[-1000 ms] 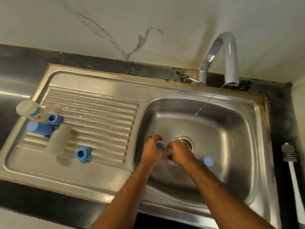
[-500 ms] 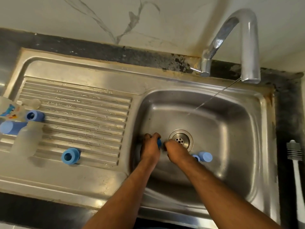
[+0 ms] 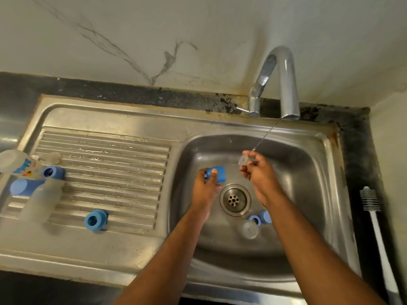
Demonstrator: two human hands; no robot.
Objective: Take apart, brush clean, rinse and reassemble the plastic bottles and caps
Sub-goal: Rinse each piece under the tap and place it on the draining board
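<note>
The right hand [image 3: 256,172] pinched a clear insert [image 3: 244,160] under the tap [image 3: 286,84] stream, evidently to rinse it, while the left hand [image 3: 206,186] gripped the blue cap [image 3: 217,173] over the sink [image 3: 308,172], left of the stream, apparently awaiting reassembly.

1. The printed bottle [image 3: 15,164] at the left edge is cut off.
2. The right forearm partly hides a blue cap [image 3: 264,216].
3. The bottle brush [image 3: 374,219] handle possibly runs past the bottom edge.
</note>
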